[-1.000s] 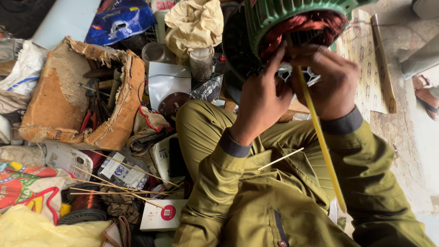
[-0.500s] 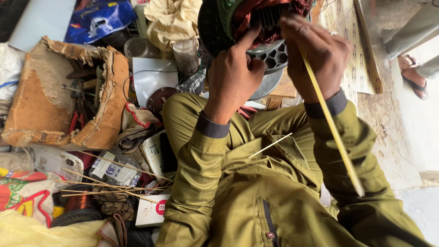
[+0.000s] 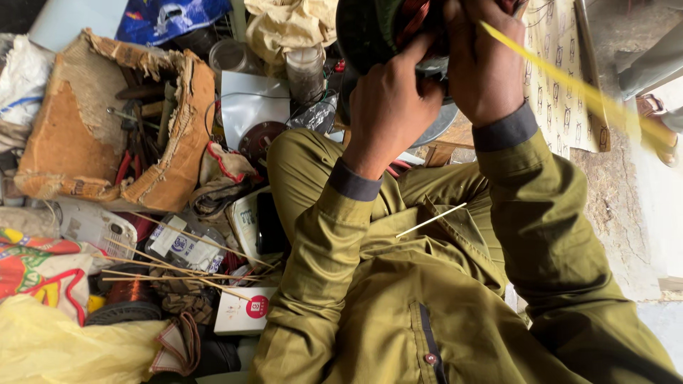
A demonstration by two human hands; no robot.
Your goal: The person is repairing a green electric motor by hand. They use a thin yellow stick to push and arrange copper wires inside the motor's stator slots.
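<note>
Cardboard, torn and sagging, forms the open box [image 3: 114, 128] at 10 o'clock, packed with pliers and other hand tools whose shapes blur together in its shadow. Beside it at 11 o'clock stand a clear plastic cup [image 3: 226, 54] and a dusty jar [image 3: 304, 71], contents impossible to make out. At 12 o'clock a person seated on the floor in olive clothing works on a green motor stator with copper windings [image 3: 388, 28], much of it cut off by the top edge. The left hand [image 3: 388, 107] presses its fingers against the stator's lower face, gripping the rim. The right hand [image 3: 484, 64] is curled closed on the end of a yellow strip [image 3: 569, 82] that runs blurred toward 3 o'clock; exactly how the fingers pinch it is hidden. A thin pale stick [image 3: 430, 220] lies across the lap. More sticks [image 3: 178, 267] cross small cartons at 8 o'clock, above a yellow bag [image 3: 64, 345] cut by the frame.
</note>
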